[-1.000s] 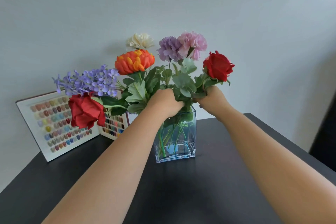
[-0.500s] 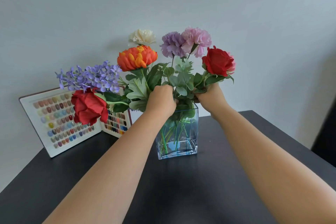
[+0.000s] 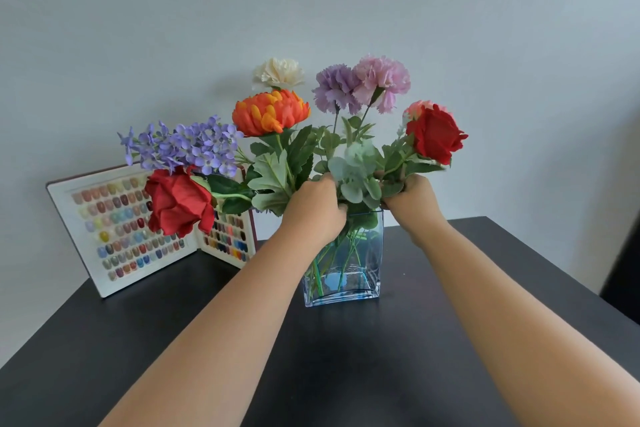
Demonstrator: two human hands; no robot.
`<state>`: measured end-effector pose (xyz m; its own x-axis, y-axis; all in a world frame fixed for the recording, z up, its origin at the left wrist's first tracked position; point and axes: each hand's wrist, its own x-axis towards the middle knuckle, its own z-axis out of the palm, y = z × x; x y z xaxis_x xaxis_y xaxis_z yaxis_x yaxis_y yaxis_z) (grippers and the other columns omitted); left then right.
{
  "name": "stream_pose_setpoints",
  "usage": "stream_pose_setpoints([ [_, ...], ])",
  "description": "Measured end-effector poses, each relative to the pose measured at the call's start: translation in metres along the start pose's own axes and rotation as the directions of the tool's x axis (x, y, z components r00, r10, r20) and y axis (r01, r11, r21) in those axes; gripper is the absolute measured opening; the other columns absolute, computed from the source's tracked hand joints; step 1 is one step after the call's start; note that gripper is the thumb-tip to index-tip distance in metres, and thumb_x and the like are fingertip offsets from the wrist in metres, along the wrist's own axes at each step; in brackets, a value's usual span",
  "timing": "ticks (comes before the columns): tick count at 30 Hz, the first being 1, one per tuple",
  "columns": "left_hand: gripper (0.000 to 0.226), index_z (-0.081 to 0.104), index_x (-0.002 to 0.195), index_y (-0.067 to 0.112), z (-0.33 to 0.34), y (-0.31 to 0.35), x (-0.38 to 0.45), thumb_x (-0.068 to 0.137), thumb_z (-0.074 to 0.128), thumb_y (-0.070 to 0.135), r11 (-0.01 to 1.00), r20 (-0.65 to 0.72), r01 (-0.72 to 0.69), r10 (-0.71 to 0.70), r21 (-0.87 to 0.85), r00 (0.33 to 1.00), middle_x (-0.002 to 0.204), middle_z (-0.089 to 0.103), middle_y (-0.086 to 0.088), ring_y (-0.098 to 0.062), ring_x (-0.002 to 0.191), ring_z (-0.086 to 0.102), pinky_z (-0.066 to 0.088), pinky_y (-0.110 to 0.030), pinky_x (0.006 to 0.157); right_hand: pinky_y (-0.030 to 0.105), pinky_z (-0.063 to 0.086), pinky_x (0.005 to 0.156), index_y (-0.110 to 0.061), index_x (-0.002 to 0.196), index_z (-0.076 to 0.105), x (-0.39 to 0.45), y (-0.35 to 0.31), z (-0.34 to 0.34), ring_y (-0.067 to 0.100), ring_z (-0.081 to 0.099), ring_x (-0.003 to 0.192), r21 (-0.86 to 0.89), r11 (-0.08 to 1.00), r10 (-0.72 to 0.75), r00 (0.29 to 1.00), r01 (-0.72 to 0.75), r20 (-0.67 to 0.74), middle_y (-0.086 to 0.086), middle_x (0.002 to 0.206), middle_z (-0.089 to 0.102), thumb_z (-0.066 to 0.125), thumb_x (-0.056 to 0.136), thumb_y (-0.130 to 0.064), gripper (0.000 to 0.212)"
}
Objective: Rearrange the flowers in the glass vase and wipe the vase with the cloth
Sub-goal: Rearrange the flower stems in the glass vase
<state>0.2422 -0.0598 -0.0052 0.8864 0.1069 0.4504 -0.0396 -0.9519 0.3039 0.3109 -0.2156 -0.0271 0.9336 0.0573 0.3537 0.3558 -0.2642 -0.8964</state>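
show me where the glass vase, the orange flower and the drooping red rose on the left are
glass vase [image 3: 360, 284]: head view, lower front wall.
orange flower [image 3: 270, 113]: head view, middle of the bloom.
drooping red rose [image 3: 178, 201]: head view, centre of the petals.

Left hand [image 3: 313, 208] hides the vase [image 3: 360, 274] rim; fingertips buried in leaves [image 3: 353, 170].

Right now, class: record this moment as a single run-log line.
phase: rearranging flowers | left hand: grips stems above glass vase | right hand: holds red rose stem | cloth: not in view | wiping: not begun
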Motion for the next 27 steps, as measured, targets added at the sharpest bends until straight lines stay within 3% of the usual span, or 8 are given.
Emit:
stream_pose_setpoints([
  [3,0.045,0.053,0.128,0.017,0.000,-0.015,-0.028,0.087,0.063,0.032,0.982,-0.173,-0.102,0.074,-0.158,0.982,0.110,0.066,-0.002,-0.019,0.093,0.064,0.052,-0.031,0.077,0.011,0.042,0.047,-0.028,0.083,0.069,-0.010,0.003,-0.003,0.004,0.056,0.054,0.035,0.998,-0.042,0.998,0.044,-0.047,-0.016,0.059,0.067,0.068,0.063,-0.048,0.028],
  [7,0.022,0.071,0.108,0.019,-0.004,-0.053,-0.071,0.088,0.063,0.017,0.884,-0.388,-0.376,0.255,-0.277,0.886,0.100,0.070,0.013,0.003,0.091,0.063,0.051,-0.015,0.079,0.023,0.042,0.053,-0.023,0.093,0.068,-0.019,0.014,-0.002,0.004,0.053,0.054,0.028,0.998,-0.045,0.996,0.048,-0.077,-0.009,0.079,0.070,0.074,0.075,-0.034,0.022],
  [10,0.014,0.073,0.086,0.028,-0.002,-0.090,-0.083,0.086,0.067,0.015,0.857,-0.271,-0.121,-0.022,-0.500,0.962,0.079,0.073,0.016,-0.001,0.075,0.069,0.055,-0.018,0.070,0.026,0.039,0.059,-0.018,0.099,0.062,-0.022,0.021,0.000,0.011,0.051,0.057,0.048,0.999,-0.008,0.993,0.014,-0.116,0.007,0.095,0.067,0.071,0.078,-0.026,0.025],
  [14,0.017,0.066,0.100,0.025,0.001,-0.110,-0.075,0.084,0.073,0.025,0.523,-0.016,0.215,-0.401,-0.824,0.916,0.097,0.072,-0.002,-0.018,0.091,0.071,0.058,-0.027,0.068,0.028,0.043,0.060,-0.026,0.097,0.065,-0.022,0.017,0.004,0.016,0.055,0.062,0.095,0.995,-0.020,0.992,0.032,-0.125,0.003,0.096,0.070,0.069,0.081,-0.026,0.016],
  [16,0.036,0.057,0.106,0.024,0.003,-0.104,-0.069,0.078,0.079,0.026,0.426,-0.039,0.153,-0.408,-0.892,0.912,0.110,0.067,0.003,-0.013,0.099,0.069,0.056,-0.025,0.073,0.030,0.047,0.064,-0.027,0.095,0.067,-0.022,0.015,0.008,0.019,0.062,0.069,0.095,0.995,-0.032,0.991,0.044,-0.129,-0.002,0.098,0.072,0.067,0.083,-0.025,0.012],
  [20,0.047,0.051,0.111,0.035,0.008,-0.084,-0.055,0.074,0.079,0.031,0.466,-0.101,0.067,-0.326,-0.882,0.940,0.123,0.062,0.008,-0.004,0.101,0.067,0.052,-0.041,0.093,0.033,0.051,0.070,-0.027,0.095,0.067,-0.019,0.016,0.012,0.021,0.066,0.077,0.074,0.997,-0.026,0.991,0.036,-0.134,-0.002,0.100,0.072,0.065,0.085,-0.024,0.011],
  [24,0.038,0.052,0.107,0.037,0.009,-0.076,-0.044,0.076,0.073,0.037,0.466,-0.075,0.092,-0.327,-0.880,0.942,0.100,0.069,0.031,0.003,0.090,0.068,0.051,-0.047,0.094,0.036,0.051,0.076,-0.024,0.106,0.068,-0.015,0.018,0.010,0.019,0.064,0.084,0.057,0.998,-0.009,0.992,0.016,-0.124,0.004,0.111,0.066,0.065,0.086,-0.033,0.022],
  [27,0.050,0.055,0.114,0.019,0.003,-0.081,-0.038,0.073,0.075,0.040,0.402,-0.015,0.120,-0.317,-0.908,0.948,0.105,0.072,0.011,-0.003,0.089,0.071,0.051,-0.048,0.094,0.028,0.043,0.064,-0.022,0.110,0.068,-0.012,0.021,0.007,0.012,0.057,0.071,0.037,0.999,-0.011,0.994,0.016,-0.111,0.009,0.112,0.064,0.064,0.088,-0.037,0.026],
])
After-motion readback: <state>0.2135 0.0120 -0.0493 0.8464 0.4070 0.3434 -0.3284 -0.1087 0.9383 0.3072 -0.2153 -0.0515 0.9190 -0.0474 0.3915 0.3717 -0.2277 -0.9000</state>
